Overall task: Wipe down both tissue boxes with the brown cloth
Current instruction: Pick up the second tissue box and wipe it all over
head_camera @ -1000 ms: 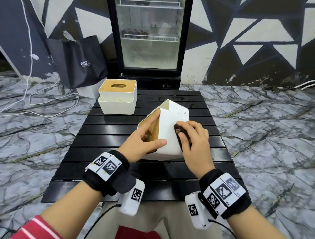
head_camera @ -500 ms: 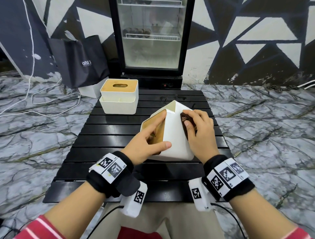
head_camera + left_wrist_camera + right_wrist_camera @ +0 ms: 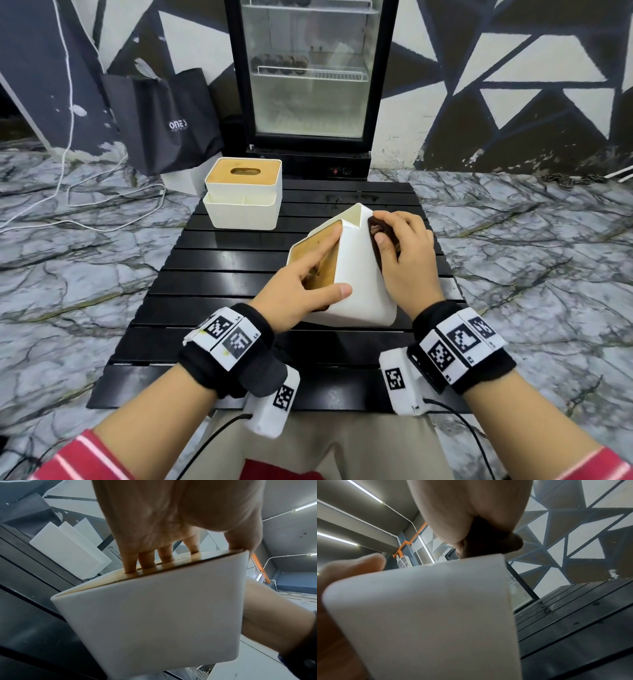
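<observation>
A white tissue box (image 3: 359, 284) with a wooden lid stands tilted on one edge in the middle of the black slatted table (image 3: 222, 267), lid facing left. My left hand (image 3: 301, 284) grips it, fingers (image 3: 145, 559) on the lid and dipping into its slot, thumb on the white side facing me. My right hand (image 3: 407, 260) holds the bunched brown cloth (image 3: 376, 229) against the box's right face near its upper edge. From the right wrist the cloth (image 3: 496, 543) shows as a dark lump above the box (image 3: 428, 615). The second tissue box (image 3: 243, 192) sits upright at the table's back left.
A glass-door fridge (image 3: 311, 85) stands right behind the table. A black shopping bag (image 3: 164, 120) leans at the wall to the back left, with white cables (image 3: 113, 202) on the marble floor. The table's near slats lie bare under my wrists.
My right hand has slid the cloth up the box's right face toward the top edge. The left hand keeps its grip, and the box has turned slightly.
</observation>
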Available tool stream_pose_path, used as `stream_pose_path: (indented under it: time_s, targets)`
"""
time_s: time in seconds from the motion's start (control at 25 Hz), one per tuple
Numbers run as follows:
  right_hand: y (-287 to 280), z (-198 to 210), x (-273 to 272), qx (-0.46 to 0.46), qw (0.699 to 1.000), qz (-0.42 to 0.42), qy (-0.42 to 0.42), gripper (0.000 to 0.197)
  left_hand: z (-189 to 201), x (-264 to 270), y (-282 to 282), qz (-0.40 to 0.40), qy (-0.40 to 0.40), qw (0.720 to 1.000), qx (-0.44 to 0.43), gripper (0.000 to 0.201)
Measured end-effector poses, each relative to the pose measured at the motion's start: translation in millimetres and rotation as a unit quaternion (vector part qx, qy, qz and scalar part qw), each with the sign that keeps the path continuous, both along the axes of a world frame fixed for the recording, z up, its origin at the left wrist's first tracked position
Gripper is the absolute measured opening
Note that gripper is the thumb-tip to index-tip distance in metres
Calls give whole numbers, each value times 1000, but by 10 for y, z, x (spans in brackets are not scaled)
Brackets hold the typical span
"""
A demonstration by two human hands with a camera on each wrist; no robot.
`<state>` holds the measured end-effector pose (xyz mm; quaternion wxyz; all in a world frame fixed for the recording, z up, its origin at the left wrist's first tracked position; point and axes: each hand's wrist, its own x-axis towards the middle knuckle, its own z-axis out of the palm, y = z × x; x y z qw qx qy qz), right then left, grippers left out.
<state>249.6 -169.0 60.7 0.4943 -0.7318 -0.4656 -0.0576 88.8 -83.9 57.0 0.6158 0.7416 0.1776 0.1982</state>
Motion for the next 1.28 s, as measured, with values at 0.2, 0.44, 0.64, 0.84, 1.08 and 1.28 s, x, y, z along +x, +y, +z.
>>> stream_pose_path:
  time_s: [0.2,0.44,0.64,0.84,1.08,1.28]
  targets:
    - [-63,-33,-2,-3,999,24,-23,33,7,-7,7,-2,-1,1000,2,77]
    - [12,99,155,-27,999,-11,16,31,47,31,-51,-17,6,1000,8,75]
    - [-3,93,166,-25,1000,9,3,31,51,10,-59,-16,4,1000,22,74]
    - [57,158,237,-55,998,-11,0,30,49,13,-51,-20,10,999,31,76]
    - [63,143,277,-58,998,7,1,30,65,-5,-42,-22,9,999,25,77]
    - [98,94,238,-64,998,-7,-6,32,67,-7,-12,-16,7,1000,16,75]
